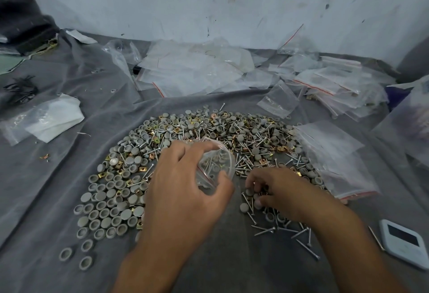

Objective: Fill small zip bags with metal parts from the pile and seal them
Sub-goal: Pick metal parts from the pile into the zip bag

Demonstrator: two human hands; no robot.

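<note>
Head view: at 5 o'clock a white handheld device lies on the grey cloth. Near centre, the right hand curls its fingers into the pile of screws, grey caps and brass clips, pinching small parts. Just beside it, the left hand grips an open small zip bag over the pile. Toward 12 o'clock, empty zip bags lie heaped against the wall.
</note>
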